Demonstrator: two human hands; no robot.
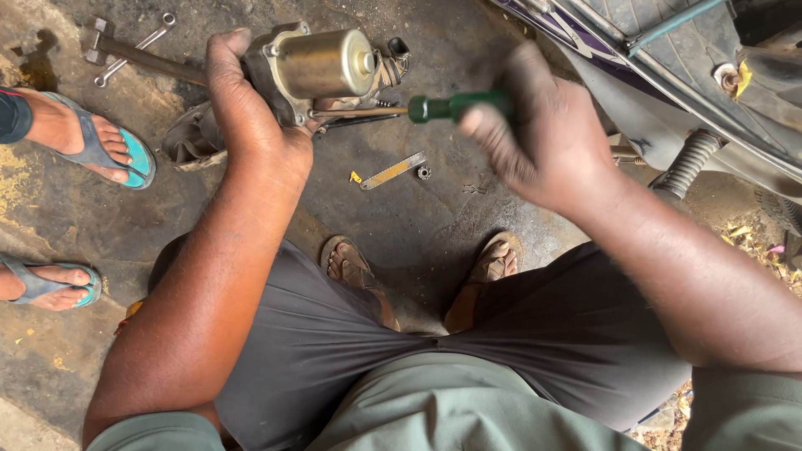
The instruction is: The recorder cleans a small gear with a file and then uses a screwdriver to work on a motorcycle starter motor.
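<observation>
Your left hand (251,117) is clamped around a starter motor (322,67), held above the oily concrete floor (393,225), while your right hand (543,134), blurred, is closed on a green-handled screwdriver (455,106) whose shaft meets the motor's housing. Below lie a yellow strip (391,170) and a small nut (423,172). A spanner (134,48) rests upper left, near another person's sandalled foot (92,138). A motorcycle (685,75) stands at right.

Screwdriver (455,106): green handle in right hand (543,138), steel shank. Motor (322,67) in left hand (251,117): dull brass-grey. Below the grips: yellow-tipped strip (391,170). Left of grips: teal-soled grey sandals (104,150).
</observation>
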